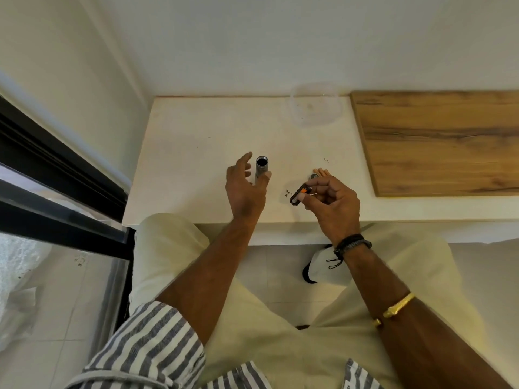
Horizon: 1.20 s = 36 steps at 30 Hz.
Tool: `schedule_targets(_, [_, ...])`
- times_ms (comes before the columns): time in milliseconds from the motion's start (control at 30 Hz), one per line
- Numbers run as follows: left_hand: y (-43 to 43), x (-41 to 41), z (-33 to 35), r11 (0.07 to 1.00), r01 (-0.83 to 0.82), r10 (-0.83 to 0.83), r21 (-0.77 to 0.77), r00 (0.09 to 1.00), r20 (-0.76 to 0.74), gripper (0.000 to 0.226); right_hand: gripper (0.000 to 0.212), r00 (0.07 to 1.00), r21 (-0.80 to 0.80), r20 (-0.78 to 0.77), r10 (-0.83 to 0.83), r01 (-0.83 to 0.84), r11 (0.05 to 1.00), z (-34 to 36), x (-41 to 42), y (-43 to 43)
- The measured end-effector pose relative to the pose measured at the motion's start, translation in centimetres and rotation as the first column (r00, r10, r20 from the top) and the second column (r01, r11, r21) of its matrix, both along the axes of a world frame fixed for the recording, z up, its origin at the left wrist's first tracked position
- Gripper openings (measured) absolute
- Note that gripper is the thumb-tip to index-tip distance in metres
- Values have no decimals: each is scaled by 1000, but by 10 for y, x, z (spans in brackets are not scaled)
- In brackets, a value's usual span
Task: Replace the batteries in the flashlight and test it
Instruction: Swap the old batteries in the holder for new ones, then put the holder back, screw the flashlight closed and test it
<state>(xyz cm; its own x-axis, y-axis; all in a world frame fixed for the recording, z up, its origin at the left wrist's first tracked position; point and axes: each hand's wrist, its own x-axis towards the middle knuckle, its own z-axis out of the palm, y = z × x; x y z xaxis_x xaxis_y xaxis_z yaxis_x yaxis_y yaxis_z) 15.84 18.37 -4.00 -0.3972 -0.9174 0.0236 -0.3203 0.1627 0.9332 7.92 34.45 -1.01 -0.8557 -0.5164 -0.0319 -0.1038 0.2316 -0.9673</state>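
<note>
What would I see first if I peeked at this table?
The silver flashlight body standing upright on the white table, open end up, with the left hand spread beside it. To its right, the right hand pinches a black battery holder with orange inside.

White counter in wall corner. Clear plastic bowl on counter at far edge, against wall. Wooden board right of bowl, flat on counter. Black window frame left of counter.
</note>
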Motion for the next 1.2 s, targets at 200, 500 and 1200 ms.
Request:
schedule_targets(200, [-2,-7,-7,989,144,-145,-34,989,-23,36,25,999,-25,-27,-40,39,999,0,-3,-1])
schedule_targets(500, [7,-2,1,957,239,-238,-166,971,22,28,24,997,-50,-64,-40,37,998,-2,-4,-5])
schedule_targets(1200, [33,22,14,758,572,-441,-313,804,400,38,28,962,-281,270,-25,104,954,3,-9,15])
